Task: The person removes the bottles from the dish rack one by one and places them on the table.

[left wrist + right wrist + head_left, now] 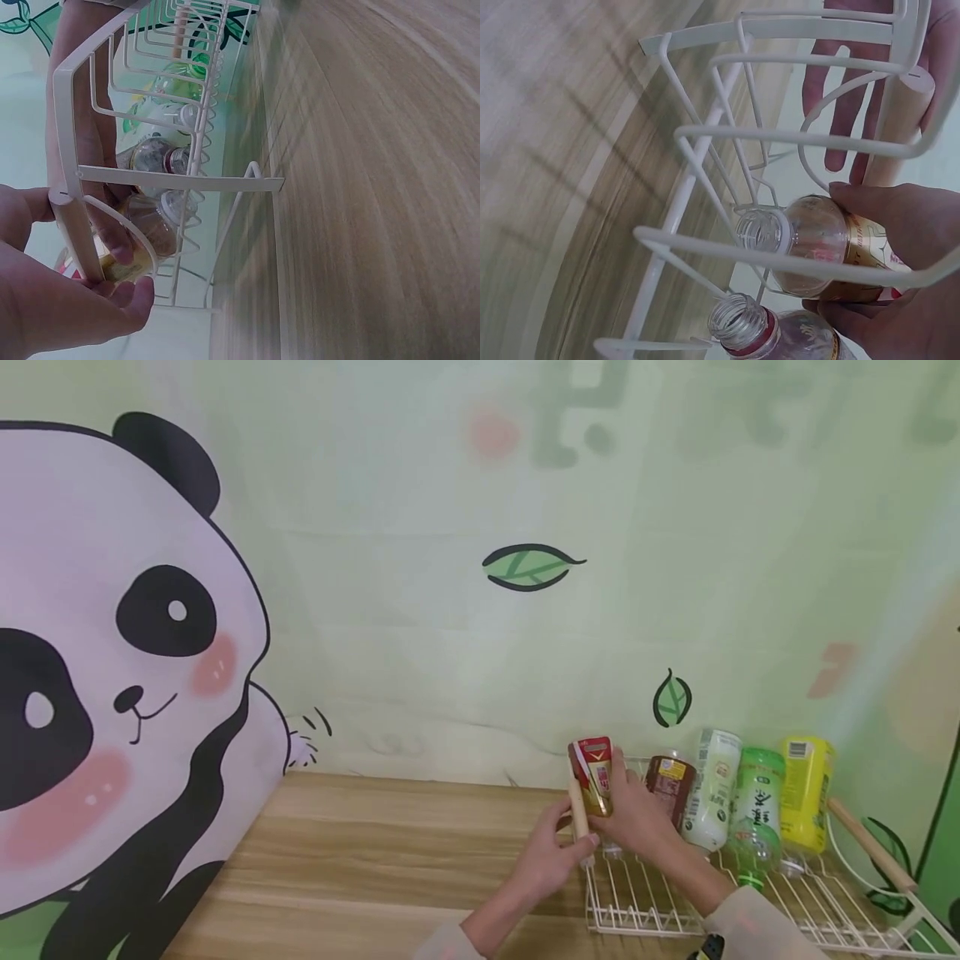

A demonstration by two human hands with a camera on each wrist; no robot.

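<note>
Cartoon panda (161,685), green leaves (529,567) on pale green backdrop (390,627); wood-grain tabletop (360,860) below.

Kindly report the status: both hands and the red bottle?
Left hand holds handle. Right hand grips red bottle, neck down in rack. Brown bottle close beside it.

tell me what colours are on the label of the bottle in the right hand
Mostly red and gold; the label shows best in the head view.

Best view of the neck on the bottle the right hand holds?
Right wrist: the neck is close, its threads visible. Left wrist: smaller, among the rack wires. Head: can't make it out clearly; mainly the label shows.
</note>
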